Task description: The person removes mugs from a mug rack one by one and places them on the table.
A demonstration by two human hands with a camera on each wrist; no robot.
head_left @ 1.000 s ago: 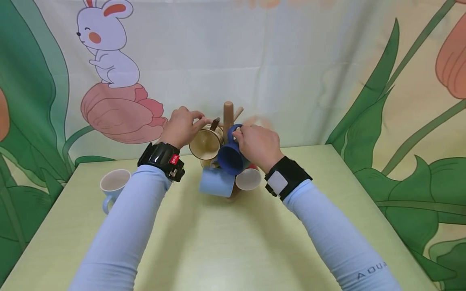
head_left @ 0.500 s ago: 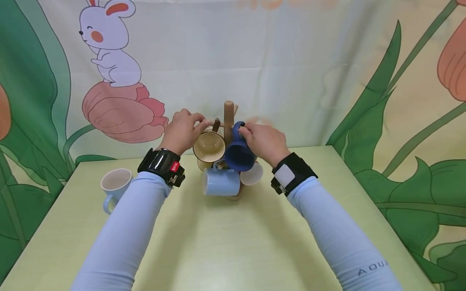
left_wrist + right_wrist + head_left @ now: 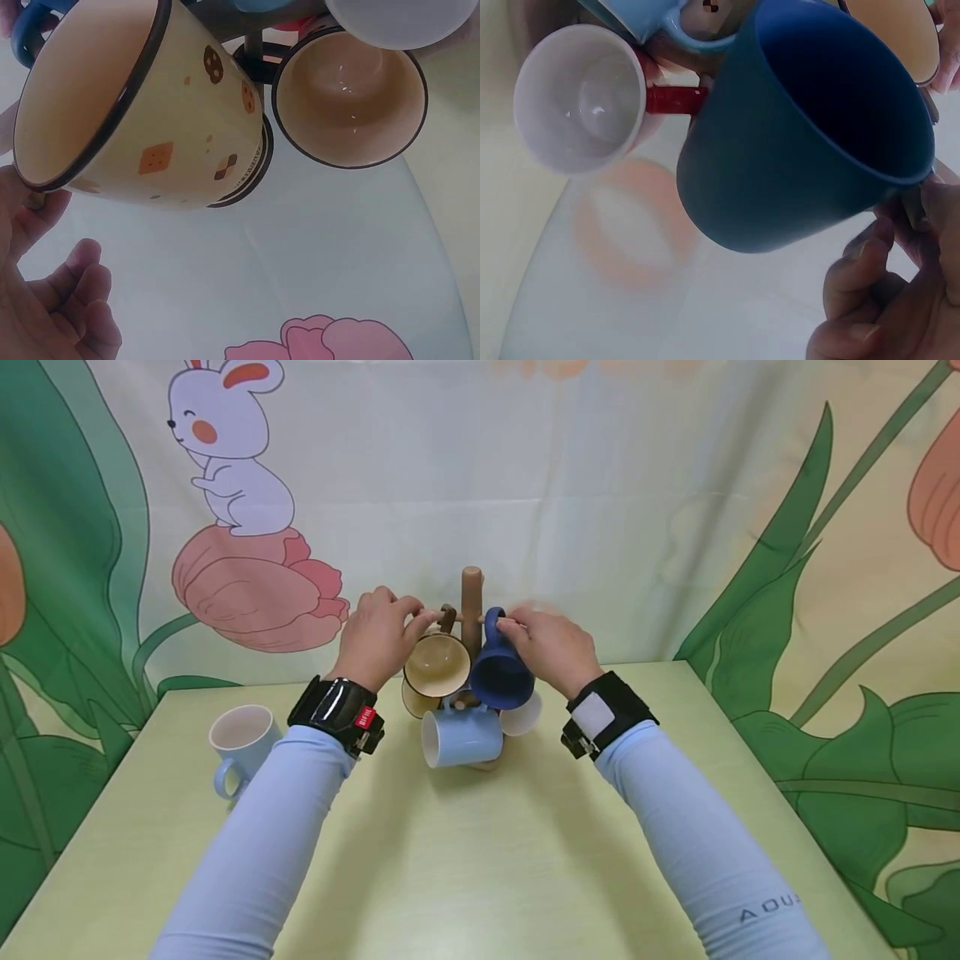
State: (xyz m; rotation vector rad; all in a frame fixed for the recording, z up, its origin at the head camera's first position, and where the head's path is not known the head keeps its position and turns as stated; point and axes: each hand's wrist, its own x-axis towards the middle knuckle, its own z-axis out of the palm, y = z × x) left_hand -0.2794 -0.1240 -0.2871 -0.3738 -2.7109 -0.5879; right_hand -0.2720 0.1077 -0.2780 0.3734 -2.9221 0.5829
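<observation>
A wooden mug rack (image 3: pixel 472 602) stands near the back of the table, hung with several mugs. My left hand (image 3: pixel 377 635) pinches the end of an upper peg, beside the dark handle of a cream mug (image 3: pixel 437 666) with a patterned side (image 3: pixel 187 127). Opposite it, my right hand (image 3: pixel 553 647) pinches at the other upper peg's end, close against the handle of a dark blue mug (image 3: pixel 502 681); its fingers partly hide that spot. Lower down hang a light blue mug (image 3: pixel 463 737), a red mug with a white inside (image 3: pixel 585 105) and a second cream mug (image 3: pixel 349 97).
A separate light blue mug (image 3: pixel 243 735) stands upright at the table's left, close to my left sleeve. Behind the table (image 3: pixel 465 860) hangs a cloth backdrop (image 3: pixel 600 510) printed with a rabbit and plants.
The rack has turned: the cream, blue and lower light blue mugs have shifted right, and a back peg has slipped behind the post. My right hand has moved right; the left stays nearly in place.
</observation>
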